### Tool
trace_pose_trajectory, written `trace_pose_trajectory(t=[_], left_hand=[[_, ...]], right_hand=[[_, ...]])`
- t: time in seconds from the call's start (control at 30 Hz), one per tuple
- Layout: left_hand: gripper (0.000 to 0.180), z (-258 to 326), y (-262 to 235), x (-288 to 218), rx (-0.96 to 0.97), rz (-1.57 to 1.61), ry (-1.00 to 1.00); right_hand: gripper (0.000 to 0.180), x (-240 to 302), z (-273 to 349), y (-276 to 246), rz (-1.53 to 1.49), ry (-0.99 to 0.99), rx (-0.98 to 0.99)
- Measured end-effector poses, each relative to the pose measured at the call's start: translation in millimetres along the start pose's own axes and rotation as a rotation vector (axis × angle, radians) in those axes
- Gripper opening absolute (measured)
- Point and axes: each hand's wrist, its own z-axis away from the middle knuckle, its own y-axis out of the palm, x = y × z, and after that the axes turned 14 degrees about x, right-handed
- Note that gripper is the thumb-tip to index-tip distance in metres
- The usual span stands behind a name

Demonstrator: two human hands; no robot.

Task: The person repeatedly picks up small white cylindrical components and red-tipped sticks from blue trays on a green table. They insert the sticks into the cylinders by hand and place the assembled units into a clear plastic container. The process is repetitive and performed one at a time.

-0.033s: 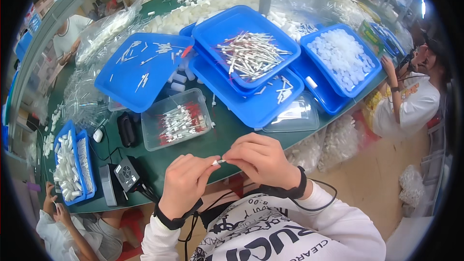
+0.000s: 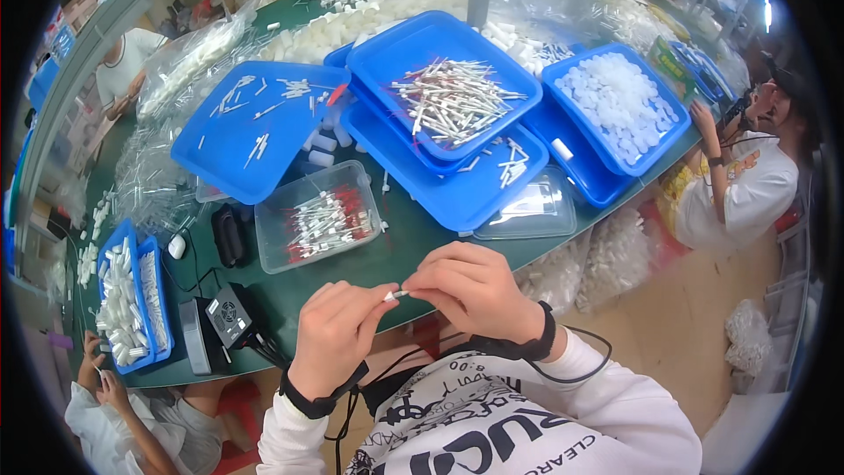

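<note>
Just in front of the table edge, my left hand (image 2: 341, 321) pinches a small white piece (image 2: 390, 296) between thumb and fingertips. From the other side my right hand (image 2: 470, 292) grips the same short, thin part, so the two sets of fingertips nearly meet. Most of the part is covered by my fingers. Beyond my hands stands a clear plastic box (image 2: 303, 258) holding several white sticks with red ends (image 2: 330, 222). Farther back, a blue tray (image 2: 374, 57) carries a heap of similar white sticks (image 2: 453, 101).
A blue tray with scattered sticks (image 2: 220, 145) stands left, one with white discs (image 2: 620, 101) right. A clear lid (image 2: 527, 222) lies near the edge. Dark boxes with cables (image 2: 230, 318) sit left. Co-workers sit on both sides; one wears a white shirt (image 2: 747, 189).
</note>
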Motion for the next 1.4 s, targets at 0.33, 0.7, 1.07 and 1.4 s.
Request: trace_pose_trajectory(t=[0.33,0.7,1.07,1.4], left_hand=[[0.019,6,0,-20,0.003,-0.248,0.124],[0.015,-5,5,-20,0.062,-0.089,0.026],[0.009,0,-5,31,-0.112,-0.093,-0.274],[0.01,-5,4,33,-0.049,-0.036,-0.411]], right_hand=[[0.015,6,12,-7,-0.074,-0.065,0.079],[0.053,3,20,-20,-0.026,0.151,0.15],[0.025,-37,108,-151,-0.09,0.888,-0.373],[0.02,-195,113,-339,-0.702,0.362,-1.491]])
